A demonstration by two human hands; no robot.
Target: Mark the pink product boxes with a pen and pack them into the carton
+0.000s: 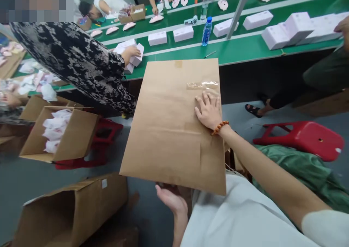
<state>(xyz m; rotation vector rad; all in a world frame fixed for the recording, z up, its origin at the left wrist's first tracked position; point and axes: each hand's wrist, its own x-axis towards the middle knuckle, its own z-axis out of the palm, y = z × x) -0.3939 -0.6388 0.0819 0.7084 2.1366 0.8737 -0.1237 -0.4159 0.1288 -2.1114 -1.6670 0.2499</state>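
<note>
A large piece of brown cardboard [169, 112] fills the middle of the head view, its broad face turned up toward me. A strip of clear tape [203, 85] crosses its upper right part. I cannot tell whether it is a single sheet or the face of a box. My right hand [209, 112], with a beaded bracelet [219, 127] at the wrist, lies on its right side, fingers spread flat. Below the near edge, my left hand [173, 199] supports it palm up; most of those fingers are hidden beneath the cardboard.
A green-topped workbench [174, 52] beyond bears white boxes [157, 38] and a water bottle [207, 31]. A co-worker's patterned sleeve [81, 54] is at left. Around me are an open carton of wrapped items [77, 134], another carton [100, 199] and a red stool [313, 136].
</note>
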